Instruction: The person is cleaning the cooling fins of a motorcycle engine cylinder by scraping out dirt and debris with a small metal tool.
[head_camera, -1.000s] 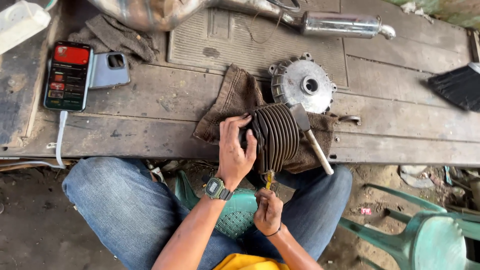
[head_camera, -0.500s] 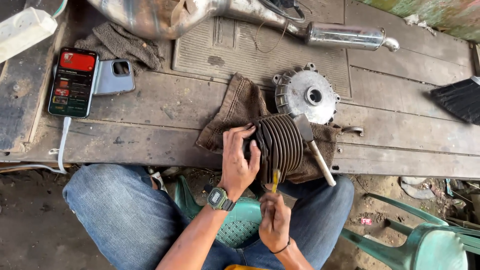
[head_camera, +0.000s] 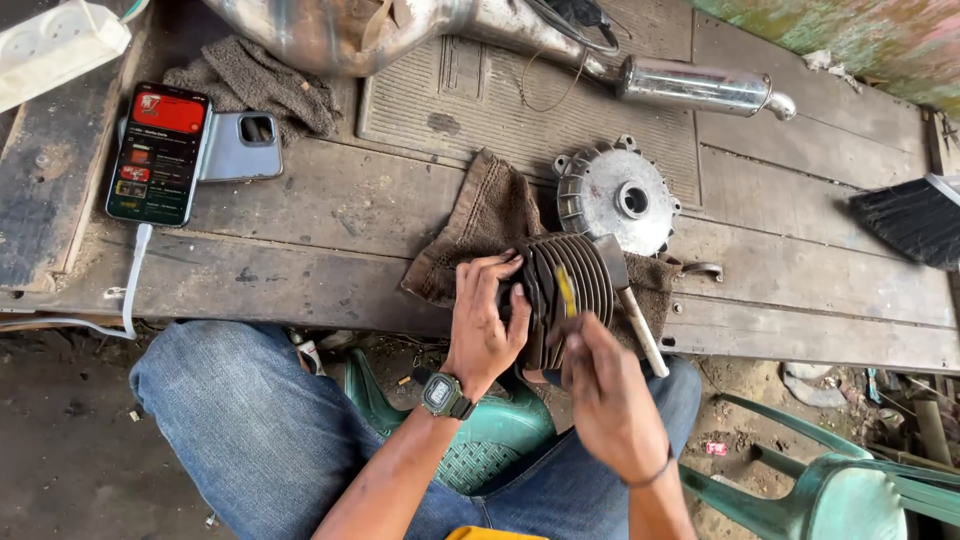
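A dark finned engine cylinder (head_camera: 572, 292) rests at the front edge of a wooden bench on a brown rag (head_camera: 486, 222). My left hand (head_camera: 484, 320), with a watch on the wrist, grips the cylinder's left end. My right hand (head_camera: 608, 395) is raised just below the fins and holds a thin yellow-handled tool (head_camera: 566, 293) whose tip lies against them. A hammer (head_camera: 627, 300) with a pale handle leans at the cylinder's right side. A round silver engine cover (head_camera: 618, 197) lies just behind.
A phone (head_camera: 158, 154) with a lit screen and white cable lies at the left, beside another phone (head_camera: 240, 146) and a grey cloth (head_camera: 252, 88). An exhaust pipe (head_camera: 690, 88) crosses a ribbed mat (head_camera: 520, 95). A brush (head_camera: 912, 215) lies right; green plastic chairs (head_camera: 850, 490) stand below.
My right hand rose from below the bench edge up to the cylinder, bringing the yellow tool onto the fins. The left hand kept its grip on the cylinder.
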